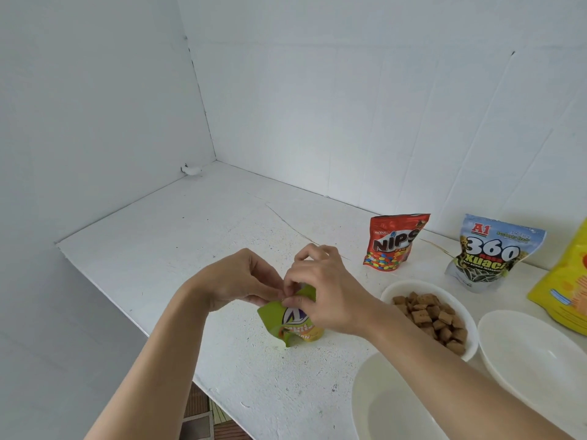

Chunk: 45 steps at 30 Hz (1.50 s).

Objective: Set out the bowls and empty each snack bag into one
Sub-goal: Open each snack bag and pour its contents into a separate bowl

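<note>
A small green and yellow snack bag (290, 322) stands on the white table (197, 249) in the middle. My left hand (236, 277) and my right hand (320, 287) both pinch its top edge from either side. A white bowl (430, 315) to the right holds brown square snacks. Two more white bowls are empty: one (533, 354) at the far right, one (390, 404) at the lower right, partly behind my right forearm.
At the back right stand a red Nips bag (394, 241), a white and blue sunflower-seed bag (489, 252) and a yellow bag (565, 281) cut off by the frame edge. White walls close the table's left and back sides. The table's front edge runs diagonally at lower left.
</note>
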Tool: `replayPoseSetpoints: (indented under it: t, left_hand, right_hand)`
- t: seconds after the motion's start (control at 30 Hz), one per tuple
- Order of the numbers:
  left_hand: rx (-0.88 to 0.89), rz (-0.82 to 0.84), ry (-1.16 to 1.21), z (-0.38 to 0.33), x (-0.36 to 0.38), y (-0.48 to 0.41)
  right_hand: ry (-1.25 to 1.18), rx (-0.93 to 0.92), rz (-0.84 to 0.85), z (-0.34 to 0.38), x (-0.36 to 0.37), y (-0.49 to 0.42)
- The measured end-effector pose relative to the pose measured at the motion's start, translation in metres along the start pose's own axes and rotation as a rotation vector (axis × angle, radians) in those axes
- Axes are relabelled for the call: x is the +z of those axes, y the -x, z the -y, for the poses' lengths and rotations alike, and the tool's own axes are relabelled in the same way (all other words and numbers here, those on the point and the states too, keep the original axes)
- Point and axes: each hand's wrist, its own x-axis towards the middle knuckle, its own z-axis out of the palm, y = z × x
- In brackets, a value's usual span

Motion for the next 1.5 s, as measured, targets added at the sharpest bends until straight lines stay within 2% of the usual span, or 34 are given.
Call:
replayPoseSetpoints:
  t: [0.13, 0.2, 0.47, 0.6, 0.8, 0.93, 1.03, 1.17, 1.23, 1.37, 1.5]
  left_hand:
    - [0.008, -0.035, -0.01, 0.003, 0.001, -0.003]
    - [0.032, -0.083, -0.087, 0.003, 0.003, -0.003]
    - [0.185, -0.41, -0.361, -0.003, 0.016, -0.001]
    - [0.163, -0.217, -0.244, -0.011, 0.022, 0.002]
    - [0.108, -0.076, -0.314, -0.022, 0.027, -0.006]
    - [0.132, -0.135, -0.215, -0.024, 0.029, -0.015]
    - [0.124, -0.197, -0.229, -0.024, 0.031, -0.018]
    - [0.125, -0.463, -0.333, -0.019, 0.024, -0.02]
    - [0.15, -0.551, -0.415, -0.017, 0.023, -0.02]
    - [0.183, -0.558, -0.538, -0.017, 0.027, -0.02]
    - [0.24, -0.528, -0.536, -0.015, 0.024, -0.021]
  right_hand:
    - [0.023, 0.013, 0.029, -0.003, -0.005, -0.003]
    - [0.023, 0.01, 0.057, -0.003, -0.005, -0.004]
    - [0.014, 0.047, 0.045, -0.008, -0.019, -0.003]
    - [0.042, 0.067, 0.013, -0.012, -0.017, 0.001]
    - [0.112, 0.054, -0.041, -0.016, -0.006, 0.007]
    - [0.101, 0.055, -0.096, -0.02, -0.013, 0.009]
    - [0.033, 0.046, -0.03, -0.023, -0.019, 0.01]
    - [-0.144, 0.134, 0.03, -0.024, -0.024, 0.016]
    - [-0.127, 0.123, 0.018, -0.021, -0.021, 0.017]
    - [-0.096, 0.073, -0.092, -0.024, -0.018, 0.016]
    - [-0.078, 0.058, -0.096, -0.031, -0.021, 0.017]
